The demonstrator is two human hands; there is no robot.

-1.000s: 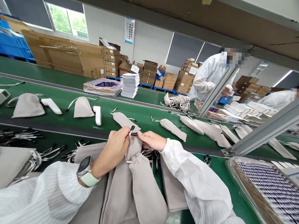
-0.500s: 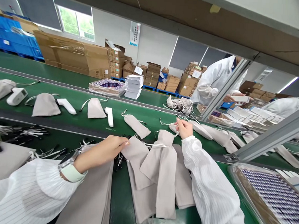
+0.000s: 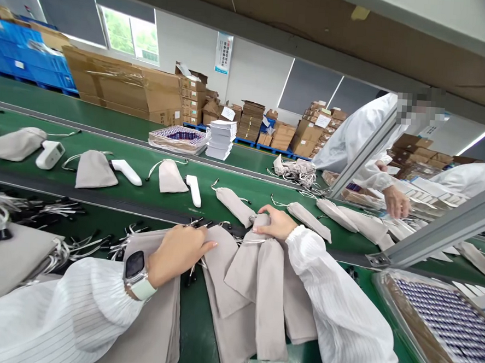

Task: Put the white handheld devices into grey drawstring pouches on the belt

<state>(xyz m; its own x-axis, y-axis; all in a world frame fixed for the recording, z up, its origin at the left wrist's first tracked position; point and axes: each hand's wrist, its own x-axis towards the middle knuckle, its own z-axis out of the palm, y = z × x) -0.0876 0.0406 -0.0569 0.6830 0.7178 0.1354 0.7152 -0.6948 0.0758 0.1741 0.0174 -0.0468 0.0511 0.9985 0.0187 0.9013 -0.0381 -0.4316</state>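
Beige drawstring pouches (image 3: 233, 334) lie overlapping in a fan in front of me. My left hand (image 3: 180, 254), with a watch on the wrist, has its fingers curled at the upper left edge of a pouch (image 3: 220, 251); the fingertips are partly hidden. The thumb and forefinger of my right hand (image 3: 280, 223) are around the gathered top of another pouch (image 3: 260, 223) on the fan. A filled pouch (image 3: 235, 204) lies just beyond my hands on the belt. Left of it is a white handheld thermometer-like device (image 3: 193, 190).
More pouches (image 3: 97, 170) and white devices (image 3: 128, 172) line the green belt (image 3: 151, 203). Pouch stacks (image 3: 147, 323) lie at left. A tray of batteries (image 3: 443, 314) stands at right behind a metal post (image 3: 441, 221). Across the line, a co-worker's hand (image 3: 396, 202) reaches down.
My right hand has let go of the white drawstring, come down and left, and closed around the pouch top. My left hand has shifted slightly. The view has turned a little left.
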